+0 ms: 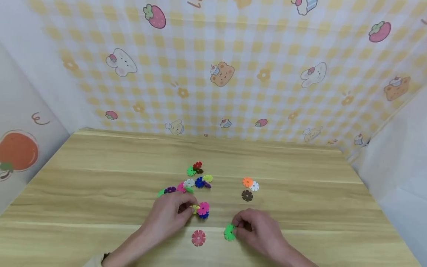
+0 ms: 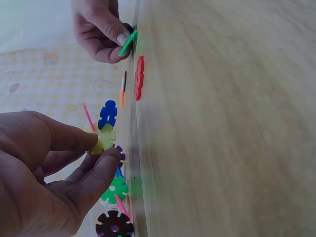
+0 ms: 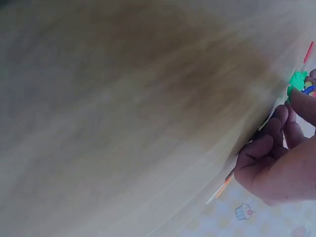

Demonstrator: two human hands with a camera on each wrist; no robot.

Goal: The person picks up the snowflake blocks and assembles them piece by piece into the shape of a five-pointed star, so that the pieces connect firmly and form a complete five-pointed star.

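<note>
My left hand (image 1: 173, 210) pinches a yellow notched disc (image 2: 103, 138) between thumb and fingers. Joined to that yellow piece are a pink notched disc (image 1: 203, 208) and a blue notched disc (image 2: 108, 114). On the other side, my right hand (image 1: 258, 230) holds a green notched disc (image 1: 229, 233) by its edge, close to the tabletop. Between the two hands a light red notched disc (image 1: 198, 238) lies flat. Behind the left hand sits a cluster with a purple disc (image 1: 170, 190) and a white disc (image 1: 188, 183), partly hidden by that hand.
Farther back on the wooden table (image 1: 300, 174) a red disc (image 1: 197, 165) stands in a joined group with green and brown ones. To the right lie an orange disc (image 1: 247, 182), a white one and a brown disc (image 1: 247, 195). A patterned cloth (image 1: 240, 100) hangs behind.
</note>
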